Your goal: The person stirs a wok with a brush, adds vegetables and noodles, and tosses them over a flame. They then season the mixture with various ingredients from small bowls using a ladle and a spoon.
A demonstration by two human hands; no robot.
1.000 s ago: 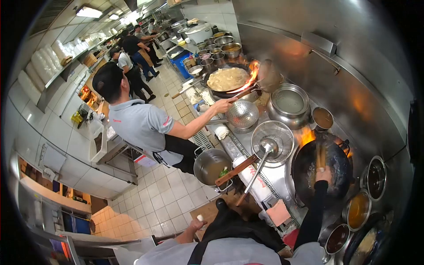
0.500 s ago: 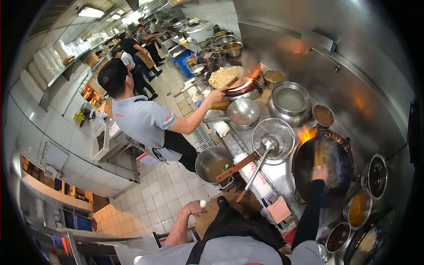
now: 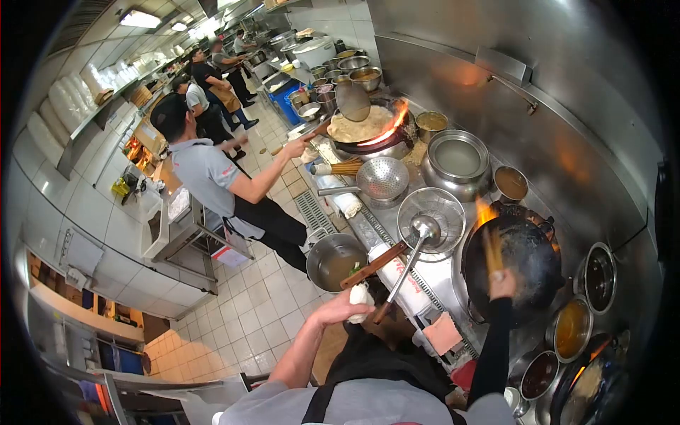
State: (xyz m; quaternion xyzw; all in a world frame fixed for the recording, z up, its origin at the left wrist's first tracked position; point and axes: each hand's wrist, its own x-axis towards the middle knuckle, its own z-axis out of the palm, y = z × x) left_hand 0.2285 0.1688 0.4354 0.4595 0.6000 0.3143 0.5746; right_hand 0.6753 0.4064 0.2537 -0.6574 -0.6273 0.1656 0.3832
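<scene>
My right hand [image 3: 503,285] is closed around a bamboo wok brush [image 3: 493,253], blurred by motion, inside a black wok [image 3: 533,292]. Flame [image 3: 486,212] rises at the wok's far left rim, and its inside looks wet and smoky. My left hand [image 3: 343,309] grips a bunched white cloth [image 3: 360,303] in front of my body. Just beyond that cloth are the wooden handle of a wire strainer [image 3: 453,205] and the handle of a metal ladle [image 3: 426,228] resting in it. A deep metal pot [image 3: 336,261] stands to the left.
A co-worker [image 3: 205,170] stands at the left, at another flaming wok [image 3: 375,145]. Along the counter sit a perforated ladle [image 3: 383,177], a wide metal pot [image 3: 457,157] and a sauce pot [image 3: 511,183]. Bowls of sauce [image 3: 572,333] line the right. A pink cloth [image 3: 443,333] lies near me.
My left hand has moved up and right with the white cloth, towards the strainer handle. The brush in my right hand has shifted slightly left. The co-worker's ladle is lifted above the wok.
</scene>
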